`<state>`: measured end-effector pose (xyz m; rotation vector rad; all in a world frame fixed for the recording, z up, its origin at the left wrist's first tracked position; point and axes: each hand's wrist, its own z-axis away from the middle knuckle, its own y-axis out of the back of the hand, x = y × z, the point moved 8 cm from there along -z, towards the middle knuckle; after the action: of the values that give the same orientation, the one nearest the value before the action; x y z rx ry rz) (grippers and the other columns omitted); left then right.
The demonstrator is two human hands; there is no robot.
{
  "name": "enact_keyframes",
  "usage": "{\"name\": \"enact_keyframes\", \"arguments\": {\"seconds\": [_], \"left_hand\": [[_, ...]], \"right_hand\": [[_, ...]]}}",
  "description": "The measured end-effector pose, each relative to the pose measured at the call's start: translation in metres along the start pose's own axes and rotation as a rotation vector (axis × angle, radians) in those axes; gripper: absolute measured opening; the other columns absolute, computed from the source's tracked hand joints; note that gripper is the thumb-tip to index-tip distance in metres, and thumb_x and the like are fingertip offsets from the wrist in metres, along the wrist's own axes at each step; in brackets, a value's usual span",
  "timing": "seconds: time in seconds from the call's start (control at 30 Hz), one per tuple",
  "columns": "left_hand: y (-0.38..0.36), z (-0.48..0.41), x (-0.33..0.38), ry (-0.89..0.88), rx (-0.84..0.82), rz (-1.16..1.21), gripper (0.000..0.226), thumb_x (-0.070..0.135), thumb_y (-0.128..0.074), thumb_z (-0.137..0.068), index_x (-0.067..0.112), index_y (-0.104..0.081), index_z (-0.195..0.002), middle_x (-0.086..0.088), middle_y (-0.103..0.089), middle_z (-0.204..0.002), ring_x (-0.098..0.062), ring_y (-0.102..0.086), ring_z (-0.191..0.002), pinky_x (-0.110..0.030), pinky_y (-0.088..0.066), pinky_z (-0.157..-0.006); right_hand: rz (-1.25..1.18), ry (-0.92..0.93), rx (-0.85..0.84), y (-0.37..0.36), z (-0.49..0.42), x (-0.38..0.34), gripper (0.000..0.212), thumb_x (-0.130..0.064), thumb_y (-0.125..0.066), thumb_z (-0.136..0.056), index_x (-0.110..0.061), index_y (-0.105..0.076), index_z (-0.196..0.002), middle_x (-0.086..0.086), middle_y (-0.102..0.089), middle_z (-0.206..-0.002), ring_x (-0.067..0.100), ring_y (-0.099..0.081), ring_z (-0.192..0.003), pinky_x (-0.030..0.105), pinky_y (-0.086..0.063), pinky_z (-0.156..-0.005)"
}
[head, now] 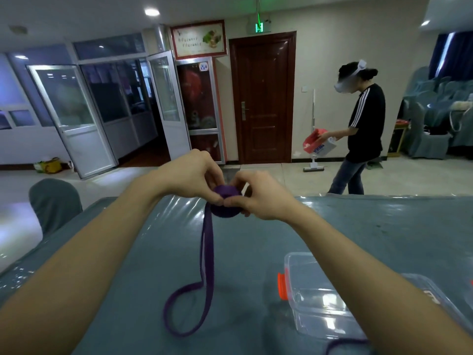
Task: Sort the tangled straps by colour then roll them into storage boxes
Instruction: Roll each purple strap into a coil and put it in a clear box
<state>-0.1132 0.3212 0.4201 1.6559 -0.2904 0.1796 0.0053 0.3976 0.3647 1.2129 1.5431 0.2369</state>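
Both hands are raised over the table and hold a rolled coil of purple strap. My left hand pinches the coil from the left and top. My right hand pinches it from the right, thumb tips nearly meeting in front. The unrolled tail of the strap hangs down from the coil and ends in a loop lying on the table. A clear plastic storage box with an orange latch sits at the near right, partly behind my right forearm. Another bit of purple strap shows at the bottom edge.
The table has a grey-green cover under shiny plastic. A covered chair stands at its left. A person in a black shirt walks beyond the far edge carrying items. Covered chairs are stacked at the back right.
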Motion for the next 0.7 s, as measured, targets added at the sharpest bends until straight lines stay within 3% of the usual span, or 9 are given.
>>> {"name": "enact_keyframes", "arguments": {"seconds": [0.17, 0.23, 0.37, 0.53, 0.63, 0.7], "left_hand": [[-0.011, 0.02, -0.009, -0.035, 0.329, 0.597, 0.049, 0.054, -0.098, -0.071, 0.034, -0.085, -0.113, 0.002, -0.085, -0.107, -0.019, -0.083, -0.102, -0.032, -0.065, -0.088], [-0.022, 0.022, -0.013, -0.008, 0.397, 0.761, 0.058, 0.059, -0.1, -0.065, 0.033, -0.085, -0.114, -0.004, -0.085, -0.111, -0.025, -0.083, -0.105, -0.031, -0.065, -0.087], [-0.029, 0.018, -0.016, 0.025, 0.427, 0.821, 0.062, 0.055, -0.103, -0.063, 0.03, -0.084, -0.116, -0.008, -0.085, -0.112, -0.027, -0.083, -0.104, -0.028, -0.066, -0.084], [-0.038, 0.012, -0.021, 0.121, 0.28, 0.752, 0.066, 0.051, -0.107, -0.056, 0.021, -0.086, -0.111, -0.013, -0.084, -0.112, -0.032, -0.082, -0.106, -0.053, -0.062, -0.103], [-0.042, 0.008, -0.015, 0.163, 0.187, 0.622, 0.063, 0.052, -0.107, -0.051, 0.024, -0.088, -0.104, -0.009, -0.085, -0.106, -0.029, -0.083, -0.102, -0.057, -0.06, -0.105], [-0.046, 0.004, -0.003, 0.16, 0.118, 0.481, 0.047, 0.042, -0.106, -0.06, 0.025, -0.088, -0.101, -0.005, -0.086, -0.098, -0.025, -0.084, -0.096, -0.056, -0.061, -0.103]], "right_hand": [[-0.656, -0.026, 0.165, 0.039, 0.024, 0.019, 0.031, -0.023, -0.088, -0.088, -0.005, -0.074, -0.108, 0.012, -0.078, -0.099, 0.037, -0.08, -0.073, 0.035, -0.066, -0.064], [-0.747, -0.033, 0.185, 0.041, 0.028, 0.019, 0.036, -0.024, -0.086, -0.089, 0.001, -0.071, -0.111, 0.013, -0.078, -0.098, 0.037, -0.079, -0.072, 0.032, -0.064, -0.063], [-0.871, -0.062, 0.229, 0.036, 0.036, 0.025, 0.036, -0.015, -0.077, -0.097, 0.012, -0.063, -0.118, 0.019, -0.075, -0.099, 0.039, -0.076, -0.072, 0.031, -0.065, -0.065], [-0.838, -0.102, 0.128, 0.013, 0.053, 0.035, 0.032, -0.014, -0.075, -0.101, 0.006, -0.063, -0.123, 0.024, -0.074, -0.118, 0.042, -0.079, -0.081, 0.039, -0.068, -0.072], [-0.542, -0.118, 0.06, 0.014, 0.055, 0.037, 0.034, -0.035, -0.083, -0.095, -0.016, -0.071, -0.119, 0.005, -0.078, -0.111, 0.034, -0.08, -0.068, 0.036, -0.063, -0.055], [-0.323, -0.089, 0.05, 0.016, 0.051, 0.035, 0.031, -0.042, -0.085, -0.092, -0.025, -0.074, -0.116, -0.005, -0.078, -0.105, 0.025, -0.079, -0.064, 0.031, -0.06, -0.051]]}}
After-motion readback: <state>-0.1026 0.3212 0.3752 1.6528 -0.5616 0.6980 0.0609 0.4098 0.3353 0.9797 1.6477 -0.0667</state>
